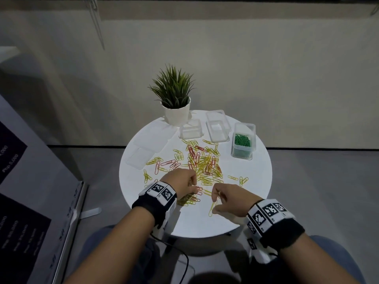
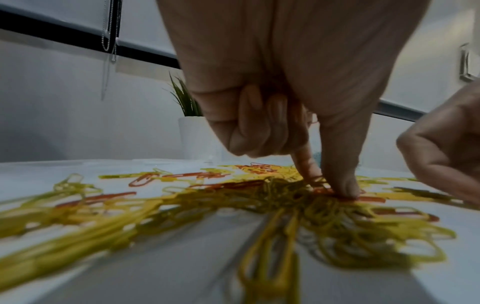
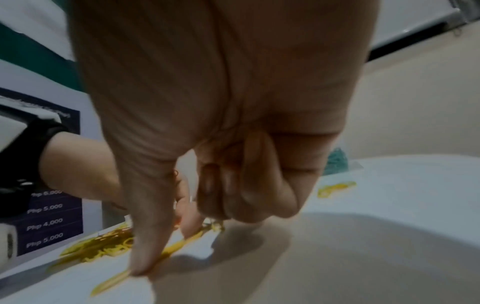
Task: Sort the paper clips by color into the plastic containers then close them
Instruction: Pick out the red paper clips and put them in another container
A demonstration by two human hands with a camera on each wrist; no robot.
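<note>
On the round white table (image 1: 256,181), just this side of the potted plant (image 1: 174,95), yellow and red paper clips (image 1: 203,162) lie scattered, pointing every way. Nearer me than the plant, the right hand (image 1: 229,201) pinches a yellow clip (image 1: 212,208) between thumb and forefinger, its long axis running from the table's near edge back toward the plant. The left hand (image 1: 182,182) presses thumb and forefinger onto a red clip (image 2: 345,197), other fingers curled; only the left wrist view shows that contact. Right of the plant stand two clear containers (image 1: 217,126) and one holding green clips (image 1: 243,142)
</note>
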